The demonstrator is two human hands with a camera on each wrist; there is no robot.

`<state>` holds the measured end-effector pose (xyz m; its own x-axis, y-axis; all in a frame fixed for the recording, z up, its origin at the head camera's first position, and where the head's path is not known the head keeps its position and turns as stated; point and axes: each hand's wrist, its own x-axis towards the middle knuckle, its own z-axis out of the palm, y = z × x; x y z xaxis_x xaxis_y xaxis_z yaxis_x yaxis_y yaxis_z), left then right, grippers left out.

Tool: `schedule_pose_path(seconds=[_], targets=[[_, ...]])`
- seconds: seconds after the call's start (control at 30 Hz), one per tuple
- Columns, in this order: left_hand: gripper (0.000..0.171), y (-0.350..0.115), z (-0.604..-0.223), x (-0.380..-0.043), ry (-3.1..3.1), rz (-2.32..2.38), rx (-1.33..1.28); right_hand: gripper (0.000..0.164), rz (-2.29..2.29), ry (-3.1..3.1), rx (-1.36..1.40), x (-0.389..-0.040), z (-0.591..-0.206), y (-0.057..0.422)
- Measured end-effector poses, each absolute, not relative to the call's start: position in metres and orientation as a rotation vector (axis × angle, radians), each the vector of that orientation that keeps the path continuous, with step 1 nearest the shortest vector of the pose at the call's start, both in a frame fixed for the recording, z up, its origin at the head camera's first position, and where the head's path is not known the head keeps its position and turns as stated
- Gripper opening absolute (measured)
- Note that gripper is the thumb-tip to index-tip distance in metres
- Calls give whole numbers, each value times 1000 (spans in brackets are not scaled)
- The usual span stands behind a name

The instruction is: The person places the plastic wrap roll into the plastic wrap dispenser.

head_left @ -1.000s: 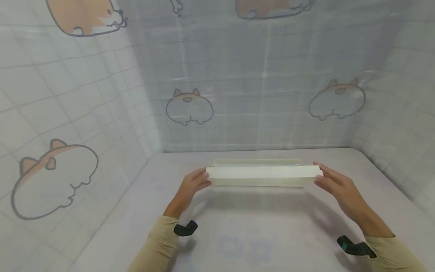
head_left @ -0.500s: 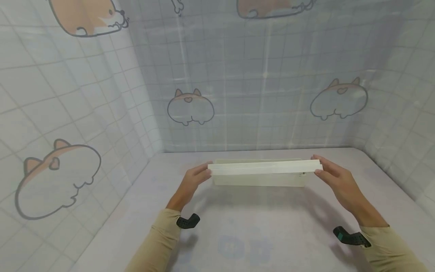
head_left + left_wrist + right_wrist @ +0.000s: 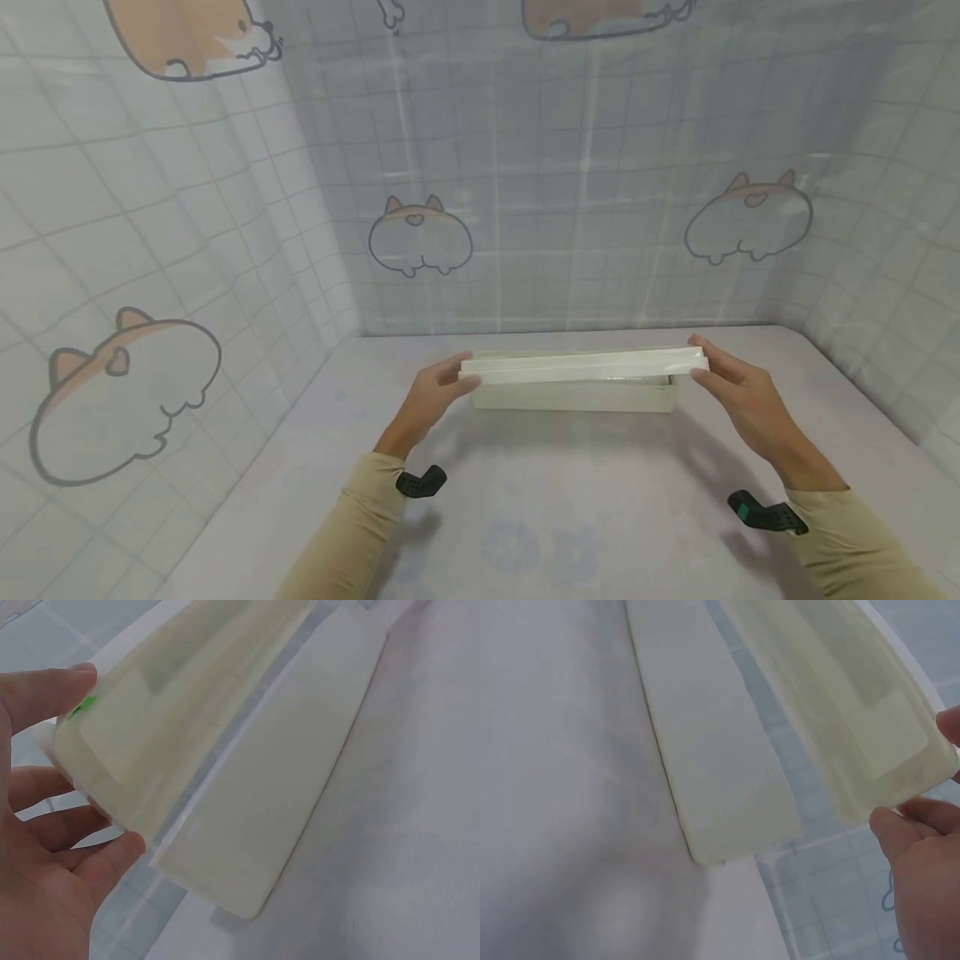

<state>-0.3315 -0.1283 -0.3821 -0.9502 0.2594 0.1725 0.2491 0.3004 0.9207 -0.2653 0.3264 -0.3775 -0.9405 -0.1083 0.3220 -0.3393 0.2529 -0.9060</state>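
Note:
A long white lid [image 3: 581,368] is held between my hands, just above a long, pale box [image 3: 573,397] standing on the table. My left hand [image 3: 426,404] pinches its left end with the thumb and fingers. At the opposite end, my right hand [image 3: 750,408] grips it slightly higher, so the lid tilts. The left wrist view shows the lid's hollow underside [image 3: 187,697] and a small green patch [image 3: 81,707] near the left fingers. A gap separates it from the box wall [image 3: 277,772] there. The inside of the box is mostly hidden by the lid.
The box rests on a whitish tabletop [image 3: 540,500] with faint bluish prints. Hanging sheets [image 3: 540,208] with a grid and corgi drawings enclose the back and sides. Black devices [image 3: 422,482] are strapped at both wrists.
Both hands have raised the lid off the box, its right end more than its left. More of the box's front wall and a dark gap under the lid now show.

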Motion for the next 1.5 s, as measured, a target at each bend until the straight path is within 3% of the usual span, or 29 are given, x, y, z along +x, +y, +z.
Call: schedule_pose_path(seconds=[0.33,0.73,1.23,1.5], targets=[[62,-124,-383,-337,2540,1752,602,67,1771,-2295,395,-272,-385,326],[72,-121,-388,-342,2585,1677,669,64,1741,-2324,300,-273,-395,326],[71,-120,-396,-358,2712,1553,664,66,1660,-2410,288,-283,-399,324],[70,-116,-397,-360,2784,1492,583,59,1661,-2380,283,-288,-402,320]])
